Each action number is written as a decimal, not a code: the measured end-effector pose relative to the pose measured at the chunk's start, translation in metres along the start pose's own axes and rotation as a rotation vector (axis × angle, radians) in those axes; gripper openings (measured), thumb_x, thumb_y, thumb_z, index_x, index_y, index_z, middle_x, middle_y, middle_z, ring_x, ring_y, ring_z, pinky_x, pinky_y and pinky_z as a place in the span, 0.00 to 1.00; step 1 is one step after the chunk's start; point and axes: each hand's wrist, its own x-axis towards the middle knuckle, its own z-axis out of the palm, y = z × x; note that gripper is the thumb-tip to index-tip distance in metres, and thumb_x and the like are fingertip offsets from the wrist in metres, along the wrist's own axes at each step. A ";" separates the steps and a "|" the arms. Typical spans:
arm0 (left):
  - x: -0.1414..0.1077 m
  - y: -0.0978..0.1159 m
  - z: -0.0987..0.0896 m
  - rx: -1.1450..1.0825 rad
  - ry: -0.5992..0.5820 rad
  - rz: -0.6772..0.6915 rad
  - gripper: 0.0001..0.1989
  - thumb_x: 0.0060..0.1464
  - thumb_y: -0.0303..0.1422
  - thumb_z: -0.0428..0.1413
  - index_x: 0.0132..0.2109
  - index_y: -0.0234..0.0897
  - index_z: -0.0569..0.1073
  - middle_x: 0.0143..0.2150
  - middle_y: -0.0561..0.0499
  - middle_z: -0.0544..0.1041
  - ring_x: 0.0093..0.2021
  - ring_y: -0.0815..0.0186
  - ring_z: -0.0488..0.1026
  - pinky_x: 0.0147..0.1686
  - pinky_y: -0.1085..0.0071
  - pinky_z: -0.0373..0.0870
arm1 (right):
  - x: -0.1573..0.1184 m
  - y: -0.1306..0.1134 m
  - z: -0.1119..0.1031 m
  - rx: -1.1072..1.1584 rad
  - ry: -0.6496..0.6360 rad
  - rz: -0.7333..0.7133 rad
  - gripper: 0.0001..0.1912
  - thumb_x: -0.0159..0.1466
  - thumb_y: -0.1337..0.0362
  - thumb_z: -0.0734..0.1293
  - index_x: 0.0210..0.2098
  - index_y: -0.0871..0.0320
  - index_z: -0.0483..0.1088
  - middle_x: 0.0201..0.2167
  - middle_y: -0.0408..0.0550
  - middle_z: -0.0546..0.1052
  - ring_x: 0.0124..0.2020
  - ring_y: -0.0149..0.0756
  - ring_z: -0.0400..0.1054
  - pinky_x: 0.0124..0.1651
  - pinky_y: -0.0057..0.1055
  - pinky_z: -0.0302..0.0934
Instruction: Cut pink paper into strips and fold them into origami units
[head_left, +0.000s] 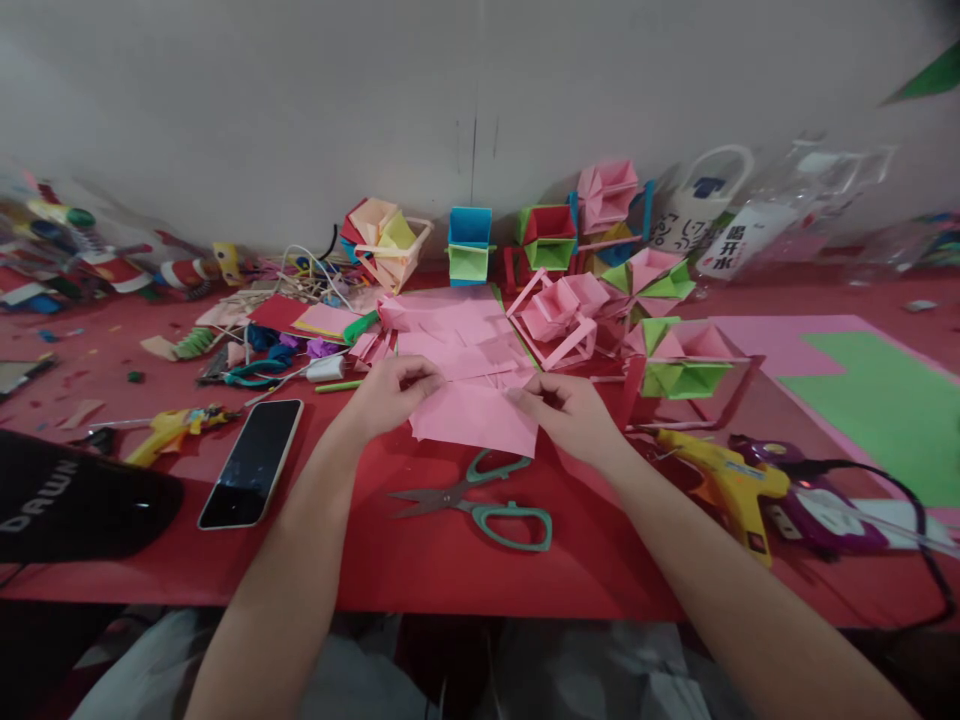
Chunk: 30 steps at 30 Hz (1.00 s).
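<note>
A pink sheet of paper (474, 418) is stretched between my two hands above the red table. My left hand (394, 393) pinches its upper left corner, thumb against fingers. At the upper right corner my right hand (564, 405) grips the same sheet. Behind it lie more pink paper pieces (457, 325), partly overlapped, so where one ends is hard to see. Just in front of the sheet, green-handled scissors (469, 500) rest on the table with their blades slightly apart, pointing left.
Folded paper lanterns (559, 310) stand along the back. A phone (253, 463), a black cup (82, 500) and a yellow glue gun (169, 435) are at left. Right lie another yellow glue gun (731, 485), a black cable (911, 500) and green paper (885, 410). Bottles (772, 215) stand at back right.
</note>
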 end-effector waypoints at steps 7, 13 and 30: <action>0.000 -0.008 -0.004 -0.054 0.035 -0.042 0.14 0.57 0.41 0.60 0.32 0.35 0.75 0.27 0.52 0.73 0.28 0.69 0.68 0.28 0.72 0.64 | 0.001 -0.002 -0.002 0.071 0.069 0.013 0.22 0.63 0.48 0.68 0.21 0.57 0.64 0.20 0.39 0.61 0.25 0.29 0.53 0.30 0.30 0.50; 0.002 -0.012 -0.006 -0.058 0.086 -0.014 0.15 0.58 0.41 0.59 0.29 0.35 0.73 0.24 0.54 0.69 0.25 0.72 0.64 0.25 0.74 0.60 | 0.001 0.000 -0.005 0.089 0.109 0.060 0.26 0.62 0.46 0.69 0.19 0.57 0.61 0.19 0.39 0.59 0.24 0.29 0.52 0.29 0.30 0.49; -0.004 -0.007 0.006 0.054 0.316 -0.016 0.07 0.58 0.34 0.57 0.34 0.36 0.76 0.28 0.51 0.77 0.29 0.67 0.75 0.32 0.71 0.71 | 0.003 0.015 0.003 0.301 0.143 0.058 0.21 0.64 0.51 0.70 0.21 0.57 0.67 0.19 0.41 0.65 0.24 0.31 0.57 0.29 0.31 0.50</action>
